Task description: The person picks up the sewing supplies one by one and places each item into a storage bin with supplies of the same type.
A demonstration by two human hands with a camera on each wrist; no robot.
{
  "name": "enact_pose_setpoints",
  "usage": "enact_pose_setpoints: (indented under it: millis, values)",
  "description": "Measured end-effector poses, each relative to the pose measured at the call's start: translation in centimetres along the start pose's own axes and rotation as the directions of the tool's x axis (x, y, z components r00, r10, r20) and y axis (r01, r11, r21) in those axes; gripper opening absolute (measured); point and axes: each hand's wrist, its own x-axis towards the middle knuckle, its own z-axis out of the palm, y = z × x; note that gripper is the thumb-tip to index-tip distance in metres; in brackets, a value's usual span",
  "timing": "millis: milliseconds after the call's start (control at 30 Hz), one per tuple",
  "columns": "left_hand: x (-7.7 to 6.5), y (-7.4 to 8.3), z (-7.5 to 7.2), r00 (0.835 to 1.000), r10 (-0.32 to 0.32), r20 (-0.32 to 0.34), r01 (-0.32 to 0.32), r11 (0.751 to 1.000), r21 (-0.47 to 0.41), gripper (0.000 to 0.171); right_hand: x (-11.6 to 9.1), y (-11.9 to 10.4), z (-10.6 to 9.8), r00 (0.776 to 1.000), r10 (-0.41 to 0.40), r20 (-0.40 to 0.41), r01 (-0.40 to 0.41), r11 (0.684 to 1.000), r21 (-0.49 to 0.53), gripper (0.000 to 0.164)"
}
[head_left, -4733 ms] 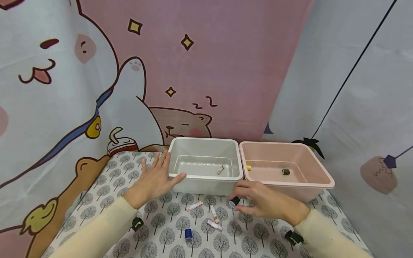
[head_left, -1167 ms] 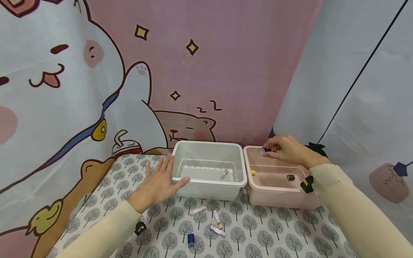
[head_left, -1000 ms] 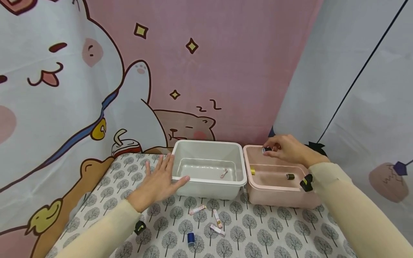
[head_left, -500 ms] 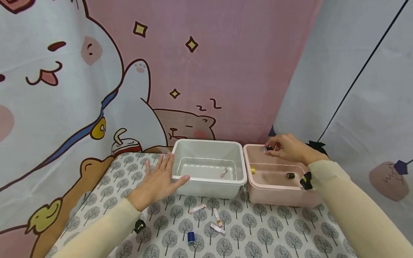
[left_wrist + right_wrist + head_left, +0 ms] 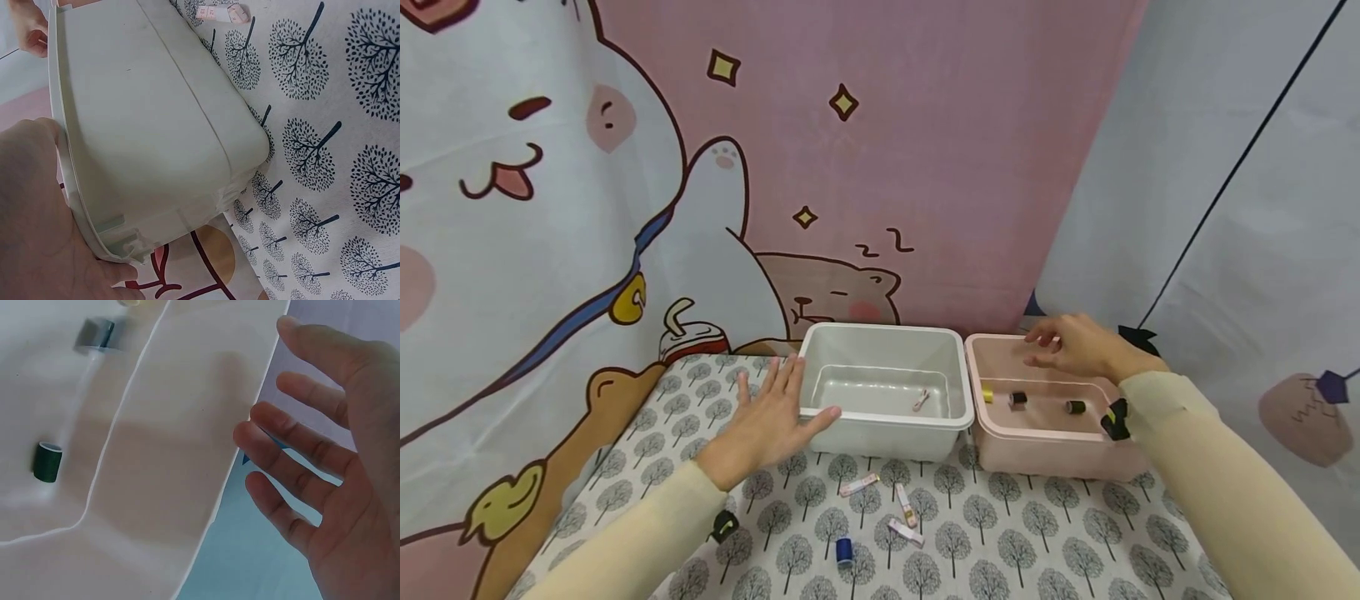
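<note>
My right hand hovers over the back of the pink bin, thumb and fingers apart and holding nothing. Inside that bin lie a black thread spool, blurred in the right wrist view, a dark green thread spool and a yellow spool by the left wall. My left hand rests at the front left corner of the white bin, fingers spread along its rim. A small pinkish clip-like piece lies in the white bin.
On the tree-print cloth in front of the bins lie a blue thread spool and three small pink-and-white printed strips. The two bins stand side by side against a cartoon-printed curtain.
My right hand carried the black spool from the cloth to above the pink bin, then let go; the spool now lies inside. My left hand has stayed at the white bin.
</note>
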Motion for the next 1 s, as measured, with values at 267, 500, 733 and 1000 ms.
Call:
enact_pose_setpoints:
  millis: [267, 500, 733, 1000]
  values:
    - [0.0, 0.1, 0.1, 1.0, -0.005, 0.003, 0.005, 1.0, -0.012, 0.122, -0.6, -0.3, -0.1, 1.0, 0.018, -0.021, -0.018, 1.0, 0.008, 0.045]
    - [0.2, 0.1, 0.0, 1.0, -0.01, 0.006, 0.01, 1.0, -0.018, 0.123, -0.8, -0.7, 0.0, 0.999, 0.009, -0.031, -0.009, 1.0, -0.001, 0.045]
    - [0.3, 0.0, 0.0, 1.0, -0.005, 0.009, 0.005, 1.0, -0.01, 0.122, -1.5, -1.7, 0.1, 0.998, 0.025, -0.05, -0.024, 0.999, 0.03, 0.043]
    - [0.2, -0.1, -0.1, 1.0, 0.006, -0.001, -0.006, 1.0, -0.006, 0.122, -2.9, -2.9, 0.3, 0.996, -0.001, -0.09, 0.003, 0.999, 0.032, 0.037]
